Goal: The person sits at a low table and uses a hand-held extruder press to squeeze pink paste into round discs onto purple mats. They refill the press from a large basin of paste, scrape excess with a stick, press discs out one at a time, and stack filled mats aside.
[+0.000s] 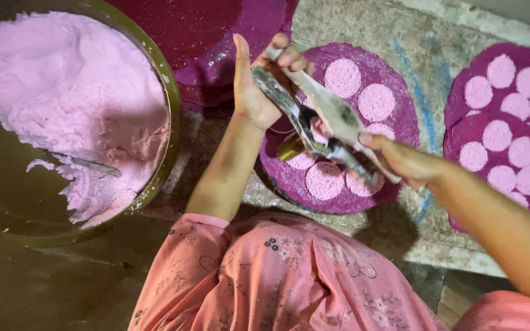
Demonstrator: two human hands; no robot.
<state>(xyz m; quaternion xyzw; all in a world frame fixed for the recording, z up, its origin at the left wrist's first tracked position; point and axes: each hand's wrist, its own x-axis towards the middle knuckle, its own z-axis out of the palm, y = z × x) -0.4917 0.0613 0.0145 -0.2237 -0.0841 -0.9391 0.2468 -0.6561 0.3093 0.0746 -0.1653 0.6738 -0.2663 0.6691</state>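
Left hand [254, 92] closed round the upper end of a grey metal press tool [314, 125], fingers curled over its two flat blades; right hand [403, 160] gripping the lower end of the same tool. Hands apart, tool slanting between them above a purple round mat [394, 122]. Mat carries pale pink discs [342, 77] in a ring; a brass-coloured ring piece [291, 148] shows under the tool. Second purple mat [455, 104] with more discs lies to the right on the stone slab [363, 30]. Large green-rimmed bowl [170, 92] of pink paste [62, 86] sits at left, near the left forearm
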